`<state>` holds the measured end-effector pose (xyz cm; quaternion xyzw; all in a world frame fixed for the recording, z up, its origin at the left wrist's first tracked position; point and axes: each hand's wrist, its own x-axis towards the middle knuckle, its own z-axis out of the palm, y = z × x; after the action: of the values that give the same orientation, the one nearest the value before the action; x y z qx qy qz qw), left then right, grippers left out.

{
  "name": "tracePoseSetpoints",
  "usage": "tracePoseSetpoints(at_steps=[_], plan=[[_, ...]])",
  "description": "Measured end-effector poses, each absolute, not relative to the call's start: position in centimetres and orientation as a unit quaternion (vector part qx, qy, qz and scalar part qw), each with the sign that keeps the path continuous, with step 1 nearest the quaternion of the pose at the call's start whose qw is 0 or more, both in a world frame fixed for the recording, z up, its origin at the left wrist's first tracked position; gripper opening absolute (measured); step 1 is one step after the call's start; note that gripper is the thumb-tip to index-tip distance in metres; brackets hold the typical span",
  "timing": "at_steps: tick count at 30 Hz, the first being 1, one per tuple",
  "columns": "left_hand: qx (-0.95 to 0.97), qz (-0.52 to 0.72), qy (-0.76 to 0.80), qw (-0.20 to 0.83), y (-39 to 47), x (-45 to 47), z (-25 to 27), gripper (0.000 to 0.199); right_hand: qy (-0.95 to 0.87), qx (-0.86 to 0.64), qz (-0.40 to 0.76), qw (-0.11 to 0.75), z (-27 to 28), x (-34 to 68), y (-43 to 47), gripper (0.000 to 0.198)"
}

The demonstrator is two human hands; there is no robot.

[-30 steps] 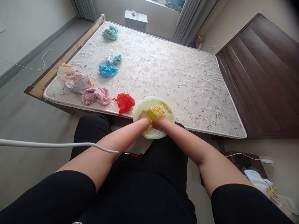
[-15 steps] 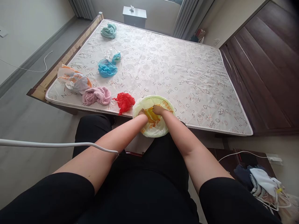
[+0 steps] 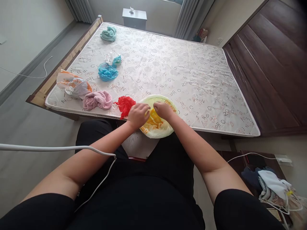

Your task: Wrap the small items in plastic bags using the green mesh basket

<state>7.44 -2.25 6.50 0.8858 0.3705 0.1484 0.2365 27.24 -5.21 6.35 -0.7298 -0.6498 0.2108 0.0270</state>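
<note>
"Where are you working?"

"Over the round, pale green container (image 3: 160,135), which is appearing right at the edge of the printed mattress (image 3: 155,70). What it's standing on is escaping me. The yellow plastic (image 3: 154,118) is lying inside it."

"And your 2 hands?"

"I'm holding my left hand (image 3: 138,115) across the left rim, fingers loosely bent; whether they're pinching anything, I can't tell. My right hand (image 3: 164,111) is hovering above the yellow plastic, fingers curling inward, and I can't tell if they're catching film."

"How are you handling it well?"

"I'm judging that soft pads are serving better than nails: film this thin is probably inviting tears. I'm keeping any pull light and even, too."

"And the textures?"

"The yellow is looking slick and creased. Around it, a translucent, orange-printed liner (image 3: 145,128) is wrinkling. Left of the container, a red bag (image 3: 125,105) is crumpling crisply, and a pink towel (image 3: 98,100) is bunching in plush folds."
</note>
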Motion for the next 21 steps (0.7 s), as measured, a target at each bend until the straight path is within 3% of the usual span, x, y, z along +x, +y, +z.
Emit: tracePoseSetpoints(at_steps=[4,8,11,16,21], plan=[[0.766,0.215,0.493,0.352,0.2,6.8,4.1,0.068,-0.764,-0.642,0.026,0.066,7.3,27.5,-3.8,0.051],[0.689,0.161,0.515,0.483,2.4,7.4,2.2,0.07,-0.772,-0.631,0.037,-0.072,5.7,29.0,-0.8,0.073],[0.652,0.163,0.492,0.554,3.3,6.6,1.5,0.066,-0.746,-0.649,0.052,-0.139,4.9,31.4,0.7,0.078],[0.569,0.094,0.388,0.719,3.5,4.4,0.6,0.045,-0.701,-0.695,0.102,-0.122,5.0,34.5,0.6,0.073],[0.593,0.056,0.417,0.687,4.2,3.9,1.3,0.035,-0.697,-0.706,0.102,-0.075,5.0,34.8,-0.4,0.075]])
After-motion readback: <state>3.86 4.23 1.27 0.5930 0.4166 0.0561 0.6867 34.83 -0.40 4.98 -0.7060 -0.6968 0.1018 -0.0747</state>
